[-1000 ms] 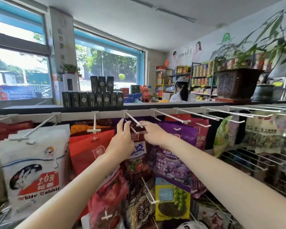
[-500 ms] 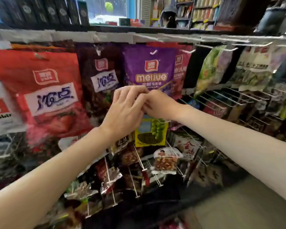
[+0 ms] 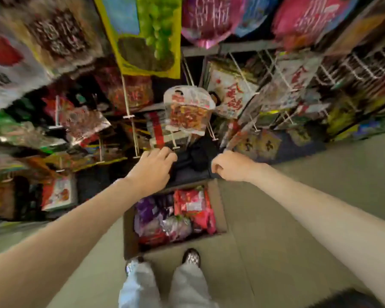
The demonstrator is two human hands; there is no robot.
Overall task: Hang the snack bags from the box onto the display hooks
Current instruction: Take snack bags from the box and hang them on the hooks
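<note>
Open cardboard box (image 3: pixel 218 203) on floor holds purple, red snack bags (image 3: pixel 176 216).

1 cardboard box (image 3: pixel 218 210) on the floor, w/ approx. 5 snack bags (image 3: pixel 191 206) showing inside: 2 red, 2 purple, 1 silvery; blur blocks an exact no. Above the box: 2 hands, 1 yellow grape bag (image 3: pixel 142 34). Below it: 2 shoes (image 3: pixel 191 257).
</note>
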